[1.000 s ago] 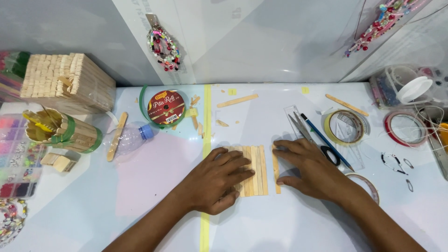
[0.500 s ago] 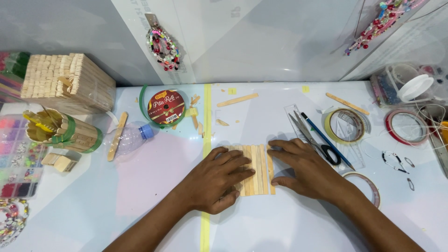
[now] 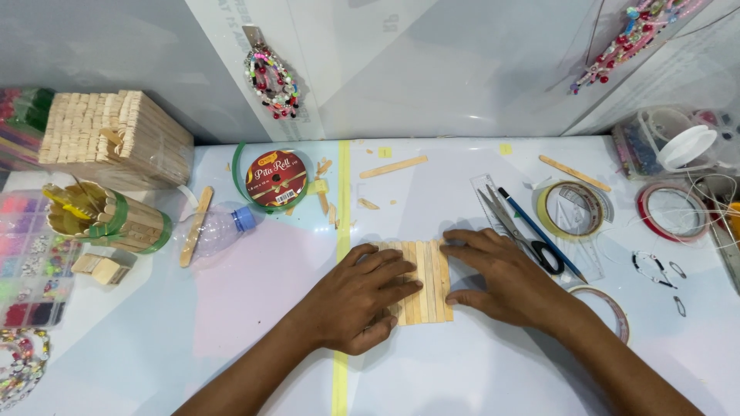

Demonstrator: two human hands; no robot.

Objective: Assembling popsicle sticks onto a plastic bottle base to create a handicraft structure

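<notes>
White glossy tabletop against a pale wall, strewn with craft supplies. Far left: a compartmented bead box, then a big stacked block of wooden sticks at the back. Just in front, a stick-clad holder banded in green, lying on its side, with small wooden blocks beside it. Next, a clear plastic bottle with a blue cap, on its side, one loose stick leaning across it. Behind that, a red ribbon spool ringed in green. Yellow tape strip running front to back down the middle of the table. Left hand flat, fingers spread moderately, pressing on the left part of a panel of side-by-side wooden sticks, which lies at table centre just right of the yellow strip. Right hand flat too, fingers loosely apart, touching the panel's right edge; neither hand gripping anything. Further right: scissors and a blue pen lying on a clear ruler, a yellowish tape roll, a red tape roll. Beaded hanging ornament on the wall.
</notes>
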